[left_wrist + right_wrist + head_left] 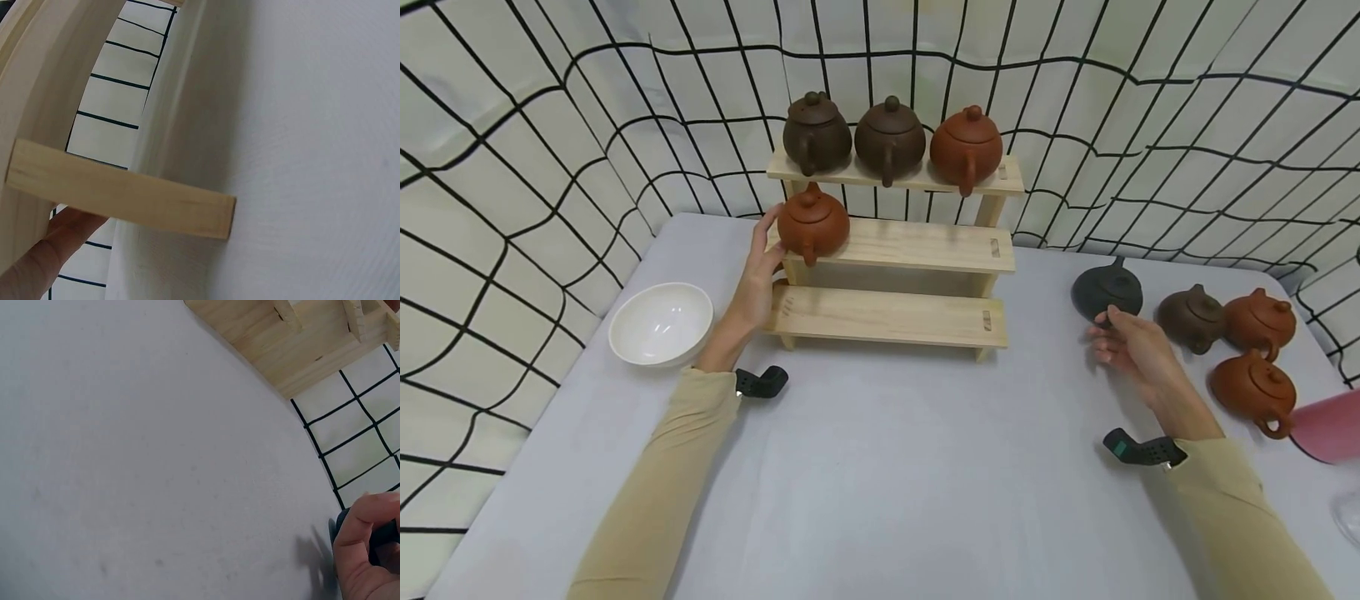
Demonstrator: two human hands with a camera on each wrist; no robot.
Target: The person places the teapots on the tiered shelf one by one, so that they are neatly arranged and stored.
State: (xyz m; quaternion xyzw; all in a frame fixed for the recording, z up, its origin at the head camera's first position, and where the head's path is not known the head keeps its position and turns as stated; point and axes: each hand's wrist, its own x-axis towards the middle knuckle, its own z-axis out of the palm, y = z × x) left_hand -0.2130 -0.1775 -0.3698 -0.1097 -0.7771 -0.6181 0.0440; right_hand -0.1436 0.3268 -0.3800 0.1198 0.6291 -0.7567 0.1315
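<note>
My left hand [756, 271] is at the left end of a three-tier wooden stand [887, 312], beside a reddish-brown teapot [814, 223] on the middle tier. Its upper fingers are fairly straight along the teapot's left side; in the left wrist view, fingers [47, 253] pass partly behind the stand's wood. On the right, my right hand [1138, 346] pinches a flat black teapot [1105, 287] at its near side, where the fingers hide the handle. The right wrist view shows the curled fingers [359, 534] against the dark pot, partly cut off by the frame.
Two dark brown teapots [891, 140] and a reddish one [966, 148] stand on the top tier. A white bowl [661, 325] is left of the stand. More teapots [1253, 387] cluster at right, near a pink object [1330, 425]. Black wire mesh [1075, 108] borders the table.
</note>
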